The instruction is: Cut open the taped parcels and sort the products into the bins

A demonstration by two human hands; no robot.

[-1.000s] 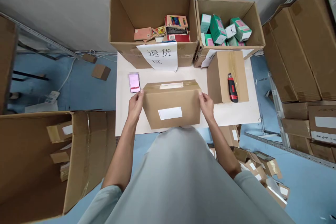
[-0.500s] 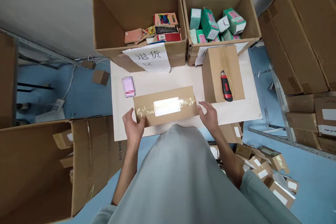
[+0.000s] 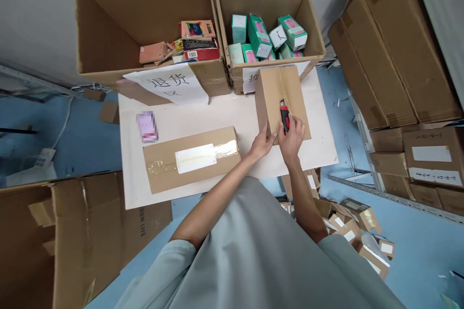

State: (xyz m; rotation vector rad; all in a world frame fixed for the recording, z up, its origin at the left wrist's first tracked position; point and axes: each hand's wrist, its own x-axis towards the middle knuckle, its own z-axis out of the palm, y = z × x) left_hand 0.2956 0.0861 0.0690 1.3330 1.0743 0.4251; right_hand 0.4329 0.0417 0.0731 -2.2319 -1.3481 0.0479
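Observation:
A taped cardboard box with a white label [image 3: 191,159] lies flat on the white table [image 3: 217,116], with neither hand on it. To its right stands a second, taller cardboard box [image 3: 281,91]. My right hand [image 3: 292,136] is closed around a red and black utility knife [image 3: 284,115] lying on top of that box. My left hand [image 3: 262,145] rests against the taller box's near left corner, fingers curled on the cardboard.
A phone [image 3: 147,127] lies at the table's left. Behind stand a big open carton of books [image 3: 145,34] with a paper sign [image 3: 166,84] and a carton of teal packets [image 3: 268,34]. Stacked cartons [image 3: 398,58] fill the right; small parcels [image 3: 358,231] litter the floor.
I laid the labelled box flat on the table and let go of it. Both hands moved right to the taller box, and my right hand closed on the knife.

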